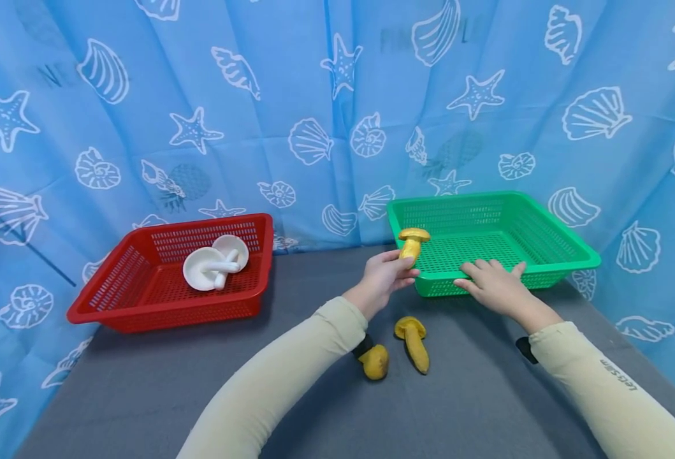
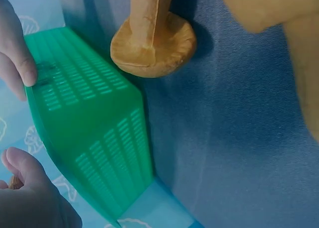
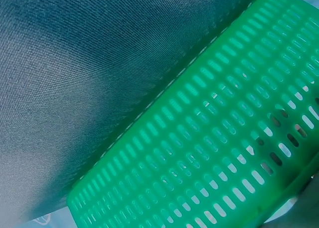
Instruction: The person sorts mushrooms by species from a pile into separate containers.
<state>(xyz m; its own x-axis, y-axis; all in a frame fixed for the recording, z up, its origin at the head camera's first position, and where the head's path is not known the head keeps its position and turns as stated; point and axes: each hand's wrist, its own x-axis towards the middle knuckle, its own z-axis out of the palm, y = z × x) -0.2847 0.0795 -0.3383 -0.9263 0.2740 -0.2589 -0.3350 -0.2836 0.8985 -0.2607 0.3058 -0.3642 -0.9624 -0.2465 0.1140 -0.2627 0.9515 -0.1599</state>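
A yellow mushroom [image 1: 413, 241] is held cap up in my left hand [image 1: 385, 274], by its stem, at the left front corner of the green basket [image 1: 555, 266]. My right hand [image 1: 494, 287] grips that basket's front rim, thumb on the outer wall and fingers over the inner side. In the right wrist view, dark finger shapes show through the slots of the basket wall [image 3: 199, 133]. On the table below my left hand lie two more yellow mushrooms: one with its long stem [image 1: 417, 350] toward me, the other [image 1: 375, 362] partly hidden by the left sleeve.
To the left, a red basket [image 1: 194, 312] contains two white mushrooms [image 1: 204, 268], their stems crossed. Both baskets stand on a grey cloth-covered table [image 1: 326, 280]. A blue curtain [image 1: 337, 95] with white shell prints hangs right behind them.
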